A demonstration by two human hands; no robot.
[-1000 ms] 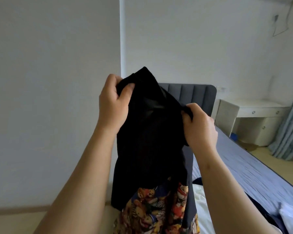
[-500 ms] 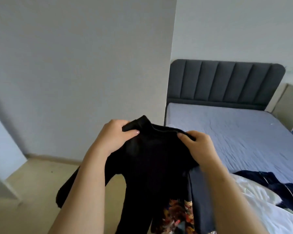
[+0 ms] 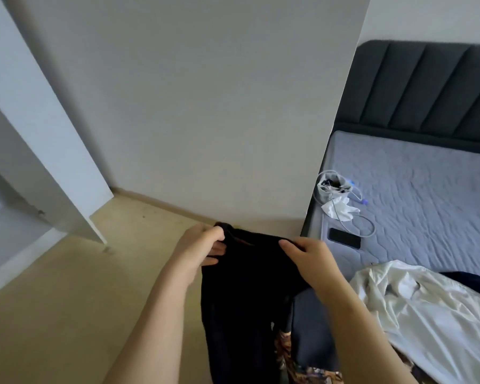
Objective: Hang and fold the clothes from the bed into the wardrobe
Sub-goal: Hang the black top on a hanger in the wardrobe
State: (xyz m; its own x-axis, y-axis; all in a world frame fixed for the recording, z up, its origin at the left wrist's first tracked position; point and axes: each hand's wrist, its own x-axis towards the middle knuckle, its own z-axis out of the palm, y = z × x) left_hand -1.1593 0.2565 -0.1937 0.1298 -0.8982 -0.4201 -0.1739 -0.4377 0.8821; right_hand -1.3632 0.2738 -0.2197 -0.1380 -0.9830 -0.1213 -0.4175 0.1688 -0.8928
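View: head camera, angled down over both forearms.
Left hand: forearm bare and extended forward; fingers curled, thumb on top, pinching the left end of the upper edge of the black garment.
Right hand: forearm bare and extended forward; back of the hand faces up, fingers curled over the right end of the same edge and gripping it.
Black garment: held in the air between the two hands, over the floor just beside the corner of the bed; matte, soft, dark fabric hanging down in loose vertical folds past the lower frame edge.
Patterned cloth: brown and multicoloured print, partly hidden behind the black garment.
Bed: grey-blue quilted mattress surface with stitched wavy lines; dark padded headboard with vertical channels.
White garment: thin, crumpled, smooth-looking fabric lying on the near part of the bed.
Phone: flat black rectangle lying near the bed's edge, beside a thin white cable.
Wardrobe panel: smooth white board, at the left.
Floor: pale, smooth, tan.
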